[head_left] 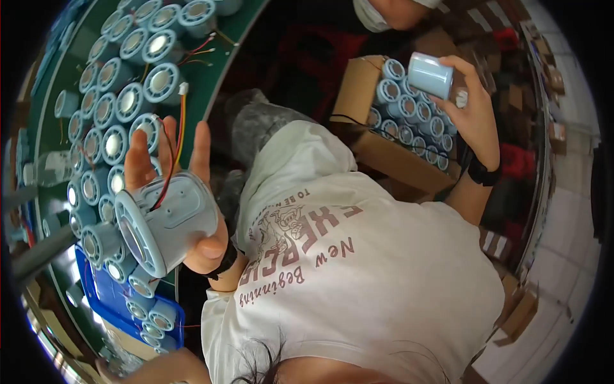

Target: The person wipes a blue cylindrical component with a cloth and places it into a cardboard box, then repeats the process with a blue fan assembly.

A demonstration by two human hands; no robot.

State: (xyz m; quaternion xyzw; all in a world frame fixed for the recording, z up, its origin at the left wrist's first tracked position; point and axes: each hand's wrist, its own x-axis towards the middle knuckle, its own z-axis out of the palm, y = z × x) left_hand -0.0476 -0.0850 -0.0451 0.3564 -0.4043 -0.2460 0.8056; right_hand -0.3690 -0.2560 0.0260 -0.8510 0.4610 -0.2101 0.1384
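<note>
Fingers, left: spread and half curled under a pale blue cylindrical housing [167,225], the thumb on its lower end, three fingertips [201,137] rising free above it; the left hand [192,211] cradles the part on its side, flanged end toward the lower left.
Fingers, right: wrapped around a second pale blue cylinder [430,75], which the right hand [470,105] holds up just above an open cardboard box [358,89].
Wires: red, yellow and dark leads [174,150] run out of the left-hand housing and end in a small white plug near the fingertips.
Green table: a curved green surface [227,48] at upper left carries many more of the same blue cylinders [131,99] standing on end in close rows, bright round faces up.
Box contents: rows of matching cylinders [409,121] packed upright, partly covered by the right hand.
Blue tray: a blue tray [176,320] at lower left holds further cylinders; its far end is lost in glare.
Wrists: a dark band [483,174] on the right wrist, another dark band on the left, half hidden by the palm.
Hard to make out: the inside of the left-hand housing is in shadow; boxes and floor at the right rim are bent and blurred by the lens.
Cut off: a second person at the top edge, only partly in frame.
</note>
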